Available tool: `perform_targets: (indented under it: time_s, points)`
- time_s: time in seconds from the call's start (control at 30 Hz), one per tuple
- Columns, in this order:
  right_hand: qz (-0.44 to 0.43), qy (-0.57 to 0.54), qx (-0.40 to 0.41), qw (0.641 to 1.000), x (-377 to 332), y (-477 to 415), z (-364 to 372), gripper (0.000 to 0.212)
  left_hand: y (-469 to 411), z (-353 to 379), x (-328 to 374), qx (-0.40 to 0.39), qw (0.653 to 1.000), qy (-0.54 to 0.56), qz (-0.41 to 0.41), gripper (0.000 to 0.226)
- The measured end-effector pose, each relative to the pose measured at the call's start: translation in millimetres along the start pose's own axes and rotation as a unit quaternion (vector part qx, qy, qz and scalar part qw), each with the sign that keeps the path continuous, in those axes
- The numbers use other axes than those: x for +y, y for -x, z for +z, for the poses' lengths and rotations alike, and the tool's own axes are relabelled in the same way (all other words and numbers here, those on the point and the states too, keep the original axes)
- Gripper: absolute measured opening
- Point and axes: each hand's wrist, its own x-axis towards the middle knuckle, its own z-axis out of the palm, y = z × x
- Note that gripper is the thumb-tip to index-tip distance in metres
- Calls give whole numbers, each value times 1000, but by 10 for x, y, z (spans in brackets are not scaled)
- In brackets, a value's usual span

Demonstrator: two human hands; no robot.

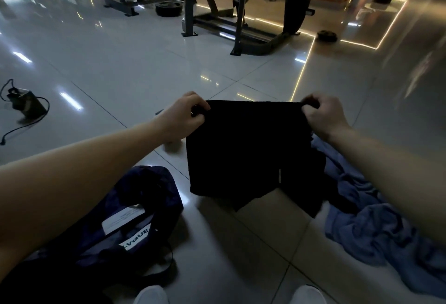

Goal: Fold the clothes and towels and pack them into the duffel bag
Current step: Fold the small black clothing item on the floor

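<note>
Both hands hold up a black fabric garment (pixel 253 154) by its top edge: the left hand (pixel 185 115) pinches one corner and the right hand (pixel 323 115) the other. It hangs flat above the glossy grey tiled floor (pixel 120 62). It may be a pair of shorts, but the dim light hides its detail. A navy fabric duffel bag (pixel 154 183) lies open at lower left. A crumpled blue cloth (pixel 369 226) lies at right, partly under the garment's lower edge. A dark metal gym bench frame (pixel 241 14) stands well behind.
</note>
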Motion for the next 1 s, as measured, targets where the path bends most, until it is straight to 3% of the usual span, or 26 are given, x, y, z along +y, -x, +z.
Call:
perform_targets:
  time_s: [0.1, 0.2, 0.3, 0.47, 0.57, 0.77, 0.83, 0.9, 1.0]
  points:
    - [0, -9, -36, 999, -31, -21, 16, 23, -33, 28, 69, -13, 999, 9, -34, 33]
    - [6, 2, -49, 999, -4, -24, 20, 6, -62, 45, 93, 1, 998, 18, -54, 35]
    - [44, -13, -65, 997, 10, -16, 61, 16, -73, 66, 127, 19, 995, 37, -95, 29]
    - [75, -30, -93, 992, -14, -73, 111, 6, -91, 31, 176, 5, 986, -81, -147, 19]
    - [62, 29, -142, 988, -40, -77, 56, 29, -110, -15, 195, 42, 980, -108, -163, 12]
    - [150, 156, -160, 963, 14, -55, -47, 6, -137, -118, 200, 103, 969, -83, -210, 12]
    - [244, 37, -171, 954, -34, -8, -49, 8, -129, -116, 200, 104, 968, -76, -217, 13]
    - [332, -112, -189, 917, -135, 56, -39, 13, -125, -78, 213, 101, 969, -64, -215, 16]
    - [361, -229, -182, 885, -158, -4, 7, 17, -128, -15, 249, 100, 970, -57, -216, 18]
